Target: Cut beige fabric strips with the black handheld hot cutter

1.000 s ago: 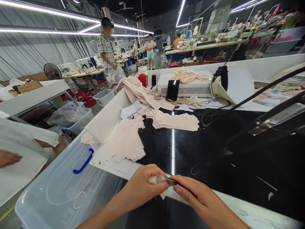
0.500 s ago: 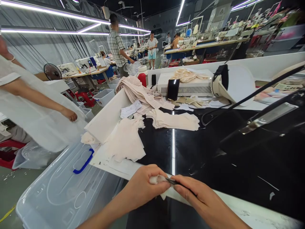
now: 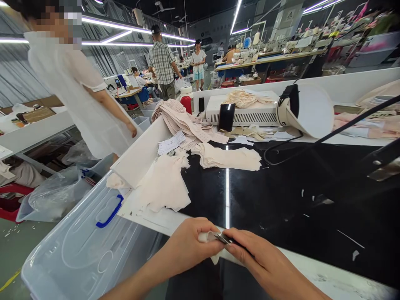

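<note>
My hands meet at the desk (image 3: 312, 200) edge, left hand (image 3: 187, 246) pinching a soft, limp fabric scrap (image 3: 215, 250) near its end, right hand (image 3: 259, 258) closed on small snips (image 3: 225, 238).

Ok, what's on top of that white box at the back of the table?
A loose heap of cream fabric pieces lies on the white box. A black phone leans against its front and hides part of the vents. Anything under the heap is hidden.
</note>
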`<action>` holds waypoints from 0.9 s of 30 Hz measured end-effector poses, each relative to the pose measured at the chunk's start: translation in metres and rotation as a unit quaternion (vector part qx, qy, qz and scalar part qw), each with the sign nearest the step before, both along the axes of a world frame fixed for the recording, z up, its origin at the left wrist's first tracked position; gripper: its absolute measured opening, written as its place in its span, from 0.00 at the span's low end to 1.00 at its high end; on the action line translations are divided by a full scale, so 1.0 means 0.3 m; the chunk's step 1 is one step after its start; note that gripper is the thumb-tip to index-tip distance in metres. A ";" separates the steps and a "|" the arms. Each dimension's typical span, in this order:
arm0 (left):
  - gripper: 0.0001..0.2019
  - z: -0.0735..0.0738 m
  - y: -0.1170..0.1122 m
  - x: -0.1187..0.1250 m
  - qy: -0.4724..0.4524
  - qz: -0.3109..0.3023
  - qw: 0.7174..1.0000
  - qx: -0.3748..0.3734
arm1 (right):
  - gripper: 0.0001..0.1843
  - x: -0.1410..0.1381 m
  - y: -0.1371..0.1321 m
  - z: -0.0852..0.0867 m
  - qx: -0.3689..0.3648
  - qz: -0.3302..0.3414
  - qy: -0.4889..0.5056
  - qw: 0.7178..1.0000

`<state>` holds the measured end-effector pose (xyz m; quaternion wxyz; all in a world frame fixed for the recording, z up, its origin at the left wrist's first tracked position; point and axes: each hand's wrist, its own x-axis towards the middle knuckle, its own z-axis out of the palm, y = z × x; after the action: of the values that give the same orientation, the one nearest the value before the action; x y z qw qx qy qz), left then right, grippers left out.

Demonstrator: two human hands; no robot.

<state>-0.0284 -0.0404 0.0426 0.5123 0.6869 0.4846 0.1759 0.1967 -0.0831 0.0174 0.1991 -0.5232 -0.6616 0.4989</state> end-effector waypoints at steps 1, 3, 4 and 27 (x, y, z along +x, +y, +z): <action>0.07 -0.001 0.001 0.000 -0.001 0.000 1.000 0.001 | 0.29 -0.001 0.001 -0.002 0.001 0.001 0.002 1.000; 0.07 -0.003 0.001 -0.002 -0.004 -0.002 1.000 -0.002 | 0.27 -0.003 0.004 -0.008 0.000 0.003 0.010 1.000; 0.07 -0.002 0.001 -0.002 -0.006 -0.003 1.000 -0.005 | 0.27 -0.004 0.005 -0.011 -0.001 0.002 0.016 1.000; 0.08 0.036 0.008 -0.004 -0.009 -0.016 0.999 -0.046 | 0.30 0.001 0.001 -0.016 -0.011 0.003 0.049 0.999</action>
<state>-0.0295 -0.0381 0.0535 0.5507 0.6686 0.4763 0.1509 0.1972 -0.0828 0.0127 0.2236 -0.4985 -0.6469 0.5320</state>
